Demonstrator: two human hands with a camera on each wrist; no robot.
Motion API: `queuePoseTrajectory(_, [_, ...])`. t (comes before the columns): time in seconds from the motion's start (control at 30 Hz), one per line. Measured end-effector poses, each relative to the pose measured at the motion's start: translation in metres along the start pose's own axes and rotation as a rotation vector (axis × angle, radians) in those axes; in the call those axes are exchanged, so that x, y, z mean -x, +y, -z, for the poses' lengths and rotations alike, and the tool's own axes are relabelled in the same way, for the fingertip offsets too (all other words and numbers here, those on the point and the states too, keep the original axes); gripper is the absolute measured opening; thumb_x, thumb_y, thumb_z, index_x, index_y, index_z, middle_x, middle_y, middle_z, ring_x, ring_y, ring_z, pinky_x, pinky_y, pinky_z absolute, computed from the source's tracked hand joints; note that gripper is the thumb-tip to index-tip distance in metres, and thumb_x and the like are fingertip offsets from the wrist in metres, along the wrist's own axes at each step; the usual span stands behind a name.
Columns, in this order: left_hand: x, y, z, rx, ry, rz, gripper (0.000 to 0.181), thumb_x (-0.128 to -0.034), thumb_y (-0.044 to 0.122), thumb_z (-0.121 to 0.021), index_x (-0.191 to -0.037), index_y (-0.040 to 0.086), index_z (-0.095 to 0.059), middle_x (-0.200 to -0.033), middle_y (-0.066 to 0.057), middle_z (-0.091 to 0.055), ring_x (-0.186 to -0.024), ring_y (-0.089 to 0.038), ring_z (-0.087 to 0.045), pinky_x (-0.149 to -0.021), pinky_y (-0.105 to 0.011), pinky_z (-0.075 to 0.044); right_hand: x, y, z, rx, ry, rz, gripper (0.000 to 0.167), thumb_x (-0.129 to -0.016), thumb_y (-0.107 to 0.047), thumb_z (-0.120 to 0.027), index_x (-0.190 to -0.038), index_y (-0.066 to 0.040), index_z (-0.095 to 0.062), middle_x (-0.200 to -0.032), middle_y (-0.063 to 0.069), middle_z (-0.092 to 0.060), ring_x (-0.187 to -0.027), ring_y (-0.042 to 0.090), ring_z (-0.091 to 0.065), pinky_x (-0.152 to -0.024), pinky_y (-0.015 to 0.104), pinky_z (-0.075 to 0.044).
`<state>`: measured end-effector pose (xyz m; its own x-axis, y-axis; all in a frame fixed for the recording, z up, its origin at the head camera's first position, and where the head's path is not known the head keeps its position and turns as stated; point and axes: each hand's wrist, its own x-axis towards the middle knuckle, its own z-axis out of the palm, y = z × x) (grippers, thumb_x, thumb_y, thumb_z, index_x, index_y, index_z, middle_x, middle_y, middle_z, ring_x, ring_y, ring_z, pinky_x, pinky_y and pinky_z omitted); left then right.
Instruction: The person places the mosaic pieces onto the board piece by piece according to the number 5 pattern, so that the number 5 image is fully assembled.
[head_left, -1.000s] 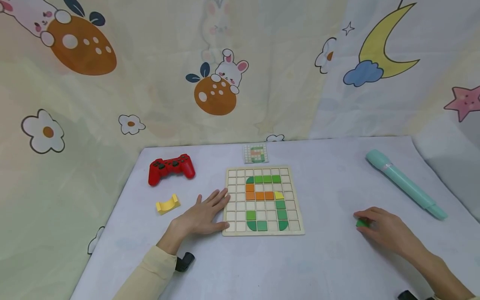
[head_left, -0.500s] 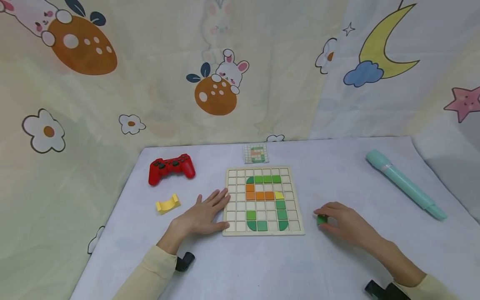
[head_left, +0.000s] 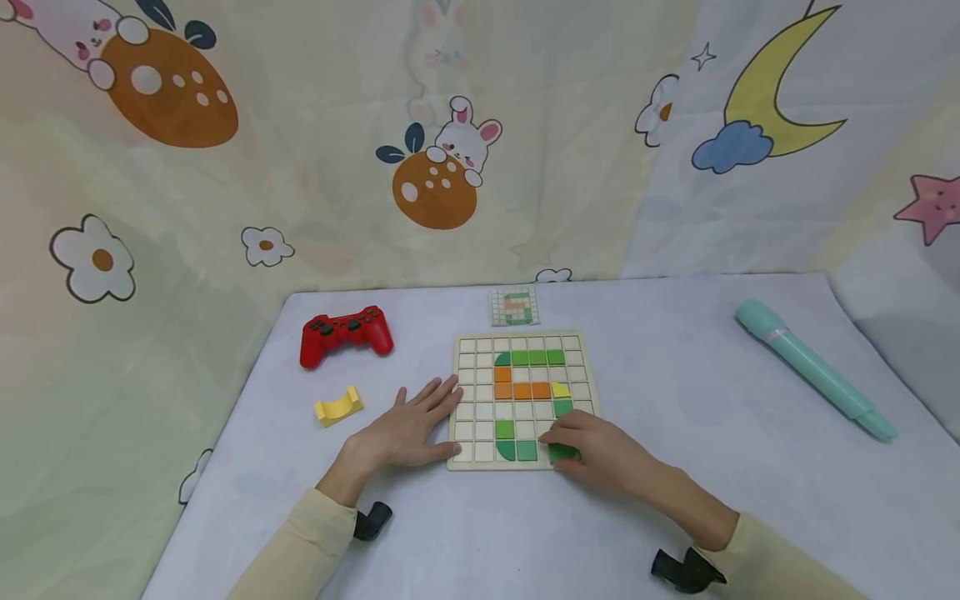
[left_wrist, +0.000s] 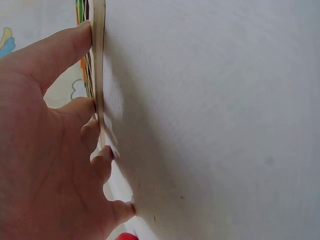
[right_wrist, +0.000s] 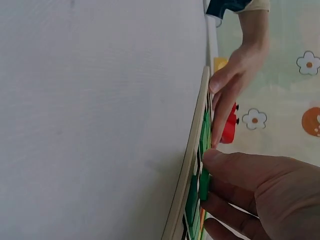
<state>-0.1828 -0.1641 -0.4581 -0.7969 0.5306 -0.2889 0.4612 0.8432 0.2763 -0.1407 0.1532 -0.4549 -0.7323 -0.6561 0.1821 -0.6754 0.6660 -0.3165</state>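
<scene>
A square wooden grid board (head_left: 465, 410) lies on the table, with green, orange and yellow tiles set in some of its cells. My left hand (head_left: 405, 429) rests flat at the board's left edge, fingers spread and fingertips touching it. Over the board's lower right part, my right hand (head_left: 611, 452) pinches a green tile (right_wrist: 204, 185) between thumb and fingers. The right wrist view shows this tile just above other green tiles (right_wrist: 192, 200) in the board. Some cells under the right hand are hidden.
A small pattern card (head_left: 514, 307) lies behind the board. To the left are a red game controller (head_left: 347, 333) and a yellow curved block (head_left: 339, 407). A long mint-green tube with a wider end (head_left: 813, 367) lies at the right. A printed cloth hangs behind the table.
My right hand has travelled left with the green tile, from the open table on the right to over the board's lower right. The left hand has stayed at the board's edge.
</scene>
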Motion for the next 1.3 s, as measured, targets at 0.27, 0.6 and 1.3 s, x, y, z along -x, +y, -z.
queuePoseTrajectory(0.27, [-0.0017,0.0008,-0.0006,-0.005,-0.004,-0.003,0.083,-0.0902,0.056,-0.055,-0.156,0.022,-0.018,-0.165,0.004,-0.006,-0.153,-0.025,-0.008,-0.115,-0.066,-0.012,-0.01,-0.0045,-0.0046,0.011,-0.009,-0.001,0.029,-0.076,-0.016,-0.081,-0.104,-0.013,-0.074,-0.101,-0.003,-0.067,-0.092,0.012,-0.06,-0.081,0.026,-0.054])
queuePoseTrajectory(0.6, [-0.0028,0.0015,-0.0001,-0.004,-0.006,0.001,0.083,-0.0904,0.057,-0.055,-0.156,0.022,-0.018,-0.165,0.004,-0.005,-0.153,-0.025,-0.007,-0.116,-0.066,-0.012,-0.0101,-0.0023,-0.0068,-0.006,-0.016,-0.009,0.028,-0.077,-0.016,-0.081,-0.104,-0.012,-0.074,-0.101,-0.002,-0.067,-0.093,0.013,-0.06,-0.081,0.025,-0.054])
queuePoseTrajectory(1.3, [-0.0034,0.0016,-0.0028,-0.008,-0.016,0.026,0.084,-0.0892,0.058,-0.055,-0.156,0.025,-0.017,-0.165,0.008,-0.004,-0.153,-0.021,-0.007,-0.117,-0.064,-0.011,-0.0078,-0.0008,-0.0084,-0.021,-0.017,-0.003,0.029,-0.077,-0.017,-0.081,-0.105,-0.013,-0.074,-0.103,-0.003,-0.067,-0.095,0.012,-0.06,-0.082,0.025,-0.054])
